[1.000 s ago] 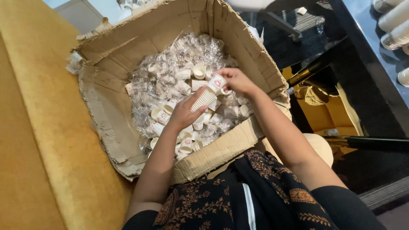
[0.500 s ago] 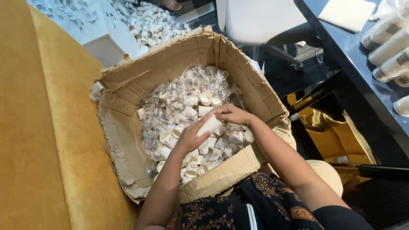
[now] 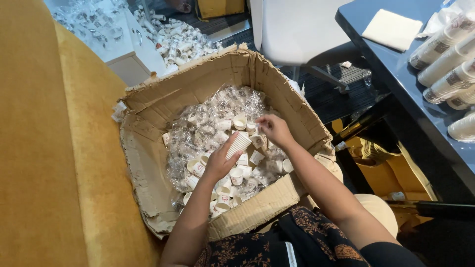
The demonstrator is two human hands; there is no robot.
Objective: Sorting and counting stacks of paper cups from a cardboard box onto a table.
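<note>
A torn cardboard box (image 3: 163,106) rests on my lap, filled with small white paper cups (image 3: 240,121) wrapped in clear plastic. My left hand (image 3: 217,160) is inside the box, holding a short stack of nested white cups (image 3: 238,145) that points up and to the right. A little further in, my right hand (image 3: 273,129) pinches at the cups near the box's right side; what its fingertips grip is hidden.
A mustard-yellow cushion (image 3: 54,158) runs along the left. Long stacks of paper cups (image 3: 445,59) and a napkin (image 3: 392,29) lie on a dark table at the right. More wrapped cups (image 3: 173,42) litter the floor beyond the box. A white chair (image 3: 297,29) stands behind.
The view has tilted upward, showing more floor and table. My right hand has moved off the cup stack and deeper into the box; the left hand still holds the stack.
</note>
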